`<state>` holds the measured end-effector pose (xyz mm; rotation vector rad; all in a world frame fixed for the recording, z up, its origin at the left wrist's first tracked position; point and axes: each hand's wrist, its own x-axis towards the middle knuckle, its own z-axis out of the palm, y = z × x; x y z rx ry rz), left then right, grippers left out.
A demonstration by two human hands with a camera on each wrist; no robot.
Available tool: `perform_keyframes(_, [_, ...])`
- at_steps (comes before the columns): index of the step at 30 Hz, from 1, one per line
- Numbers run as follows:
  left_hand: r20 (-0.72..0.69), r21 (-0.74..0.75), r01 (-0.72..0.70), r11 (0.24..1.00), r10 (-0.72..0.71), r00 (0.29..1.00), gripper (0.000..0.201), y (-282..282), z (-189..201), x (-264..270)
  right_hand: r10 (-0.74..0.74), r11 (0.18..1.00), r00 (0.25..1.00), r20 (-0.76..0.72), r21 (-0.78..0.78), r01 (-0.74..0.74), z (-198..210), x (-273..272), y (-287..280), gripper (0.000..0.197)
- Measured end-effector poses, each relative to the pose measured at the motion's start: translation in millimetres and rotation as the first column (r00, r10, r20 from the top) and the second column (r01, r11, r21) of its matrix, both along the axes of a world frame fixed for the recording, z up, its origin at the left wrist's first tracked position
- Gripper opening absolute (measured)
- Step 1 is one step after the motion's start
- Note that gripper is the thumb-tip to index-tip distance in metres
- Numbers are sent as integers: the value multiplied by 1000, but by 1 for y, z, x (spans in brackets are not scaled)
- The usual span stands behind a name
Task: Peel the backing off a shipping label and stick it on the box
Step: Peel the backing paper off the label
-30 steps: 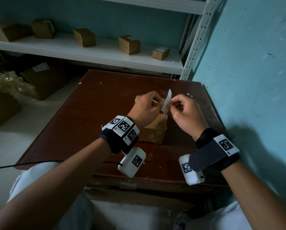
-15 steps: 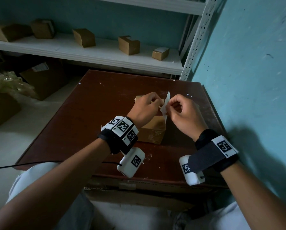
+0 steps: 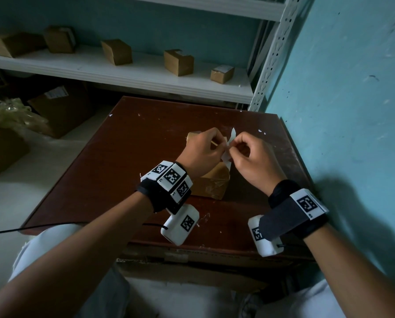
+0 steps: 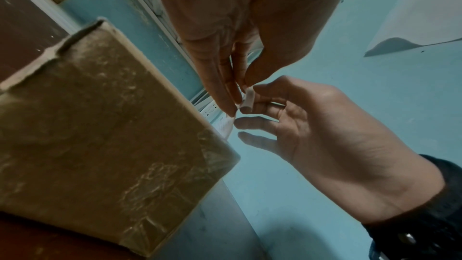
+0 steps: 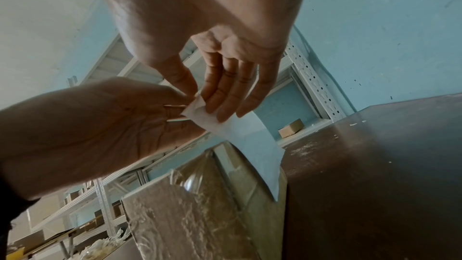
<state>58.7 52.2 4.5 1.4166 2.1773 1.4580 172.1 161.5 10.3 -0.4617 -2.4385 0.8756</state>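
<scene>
Shipping label (image 5: 240,131): white strip, held in the air between both hands, directly above the box (image 3: 211,183). Upper corner caught at the fingertips; the rest curving down from the right hand toward the box top, lower tip just above or touching the box's far edge, cannot tell which. Whether the backing has parted from the label, not readable.

Right hand (image 3: 249,161): thumb and forefinger pinching the label's upper corner, other fingers loosely extended along the sheet in the right wrist view.

Left hand (image 3: 201,154): fingers curled in, tips pinching the same corner from the opposite side, nearly meeting the right-hand fingertips. From the left wrist view, a small rolled white edge visible between the two sets of fingertips.

Box: brown cardboard, wrapped in glossy wrinkled clear tape, sitting on the worktop (image 3: 114,161) under and slightly nearer than both hands, mostly hidden beneath the left wrist from the head view. Not touched by either hand.

Worktop: dark reddish brown, scuffed, a few white paper specks beyond the hands. Turquoise wall (image 3: 343,111) just beside the right hand.

Beyond the hands: white metal shelf (image 3: 146,74) carrying several small cardboard boxes (image 3: 178,62). Off past the left hand, lower down: larger cartons and crumpled clear plastic on the floor.
</scene>
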Motion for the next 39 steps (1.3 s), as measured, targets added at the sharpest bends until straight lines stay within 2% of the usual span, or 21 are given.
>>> perform_keyframes(7, [-60, 20, 39, 999, -38, 997, 4, 0, -2, -1, 11, 1000, 1000, 4, 26, -11, 0, 1, 1, 8])
perform_keyframes(16, [-70, 50, 10, 999, -7, 997, 5, 1, -2, -1, 26, 997, 999, -33, 79, -23, 2, 0, -1, 8])
perform_keyframes(33, [10, 55, -19, 998, 19, 1000, 7, 0, 0, 1, 15, 999, 998, -54, 43, -13, 0, 0, 0, 7])
perform_keyframes(37, [87, 7, 0, 1000, -1, 996, 9, 0, 2, 1, 27, 999, 998, -51, 48, -25, 1, 0, 1, 8])
perform_keyframes(39, [145, -17, 25, 1000, -22, 989, 17, 0, 3, 1, 55, 998, 998, -39, 44, -54, 1, 0, 1, 8])
